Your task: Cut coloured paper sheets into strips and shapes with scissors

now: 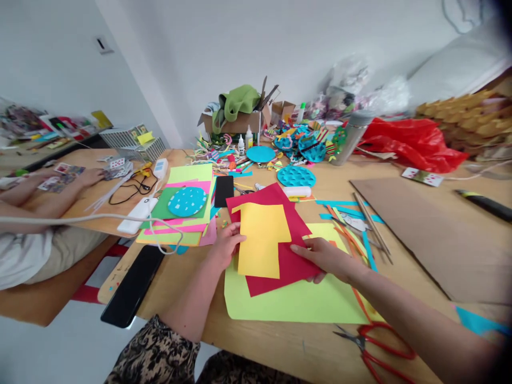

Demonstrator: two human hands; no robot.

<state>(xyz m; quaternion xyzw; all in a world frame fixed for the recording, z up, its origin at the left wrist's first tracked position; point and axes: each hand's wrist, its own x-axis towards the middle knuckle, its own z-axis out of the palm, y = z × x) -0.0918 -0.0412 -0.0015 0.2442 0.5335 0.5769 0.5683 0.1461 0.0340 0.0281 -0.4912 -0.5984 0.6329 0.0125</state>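
My left hand (pixel 229 244) pinches the left edge of a cut yellow paper sheet (pixel 262 234), thumb on top. The yellow sheet lies over a dark red paper sheet (pixel 294 261), which sticks out around it at an angle. At the right edge of the red sheet, my right hand (pixel 320 258) grips it with the thumb on top and the fingers beneath. Under both sheets lies a larger lime-green paper (pixel 288 306) on the table. Red-handled scissors (pixel 370 341) rest open near the table's front edge, below my right forearm.
Coloured papers with a blue spotted disc (pixel 187 201) lie at left, near a black phone (pixel 133 285). Wooden sticks (pixel 373 226) and a cardboard sheet (pixel 424 240) lie at right. Behind stand glue bottles (pixel 241 145) and a tumbler (pixel 352 140). Another person's hand (pixel 91 177) touches cards at far left.
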